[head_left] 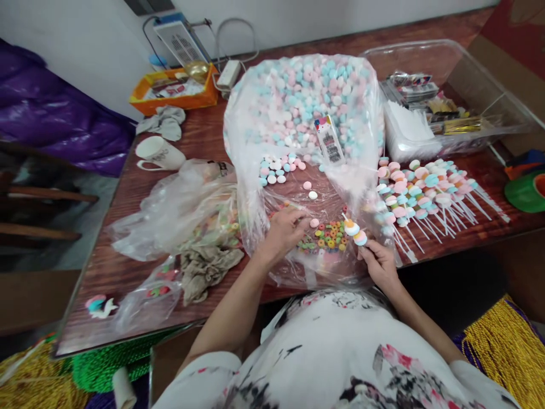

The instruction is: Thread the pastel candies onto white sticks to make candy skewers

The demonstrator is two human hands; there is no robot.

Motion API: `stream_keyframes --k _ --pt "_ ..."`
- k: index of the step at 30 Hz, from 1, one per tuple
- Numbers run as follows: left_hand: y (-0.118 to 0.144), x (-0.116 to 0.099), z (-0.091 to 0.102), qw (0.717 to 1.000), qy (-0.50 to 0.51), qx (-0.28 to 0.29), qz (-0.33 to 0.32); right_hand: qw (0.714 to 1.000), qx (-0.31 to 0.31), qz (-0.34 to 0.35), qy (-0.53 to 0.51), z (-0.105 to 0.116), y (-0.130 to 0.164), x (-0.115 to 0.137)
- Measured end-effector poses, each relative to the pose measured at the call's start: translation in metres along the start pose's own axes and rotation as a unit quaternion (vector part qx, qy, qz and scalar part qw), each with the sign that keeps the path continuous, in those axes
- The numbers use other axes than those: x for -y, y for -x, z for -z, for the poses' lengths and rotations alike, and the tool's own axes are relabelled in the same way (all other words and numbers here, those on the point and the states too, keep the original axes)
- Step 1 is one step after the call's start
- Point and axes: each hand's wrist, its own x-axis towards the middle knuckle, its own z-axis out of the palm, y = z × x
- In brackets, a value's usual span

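We seem mid-threading: right hand [382, 264] pinching a loaded stick [352, 229], left hand [283, 232] curled, grip unclear; the next move likely needs alignment.

white top [327, 332] with short sleeves [208, 366] and scattered floral print [395, 363] in pink, grey and black

Big bag [247, 187]: thin clear plastic, wrinkled, shiny. Sweets [272, 179]: matt, smooth. Table [204, 133]: glossy wood-look, streaky grain. Rag [206, 271]: rough crumpled cloth. Mug [156, 152]: smooth, glossy. Tub [404, 151]: clear shiny plastic.
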Motion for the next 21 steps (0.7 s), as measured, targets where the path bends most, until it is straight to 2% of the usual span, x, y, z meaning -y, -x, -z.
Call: stream_keyframes --k 4,7,9,11,14,16,19,21 --pt "-0.031 0.016 0.001 0.999 -0.048 0.004 0.010 0.999 0.011 0.030 0.033 -0.003 -0.001 -0.001" --pt "-0.056 0.026 -0.009 0.991 -0.117 0.047 -0.037 0.997 0.015 0.052 0.051 -0.004 -0.002 0.001" --pt "-0.068 0.029 -0.016 0.987 -0.126 0.082 -0.059 0.997 0.014 0.055 0.057 -0.004 -0.002 0.002" --pt "-0.074 0.028 -0.019 0.990 -0.099 0.087 -0.058 0.997 0.017 0.054 0.057 -0.004 -0.002 0.003" --pt "-0.066 0.013 -0.017 0.999 0.023 0.036 -0.026 0.997 0.017 0.054 0.046 -0.002 -0.002 0.004" --pt "-0.051 -0.005 -0.014 0.987 0.157 0.011 0.027 0.998 0.016 0.055 0.038 -0.001 -0.002 0.004" --pt "-0.024 -0.038 -0.013 0.925 0.349 0.012 0.152 0.997 0.019 0.067 0.039 0.000 -0.002 0.005" --pt "-0.010 -0.056 -0.018 0.883 0.430 0.005 0.189 0.995 0.022 0.082 0.049 -0.001 -0.003 0.006"
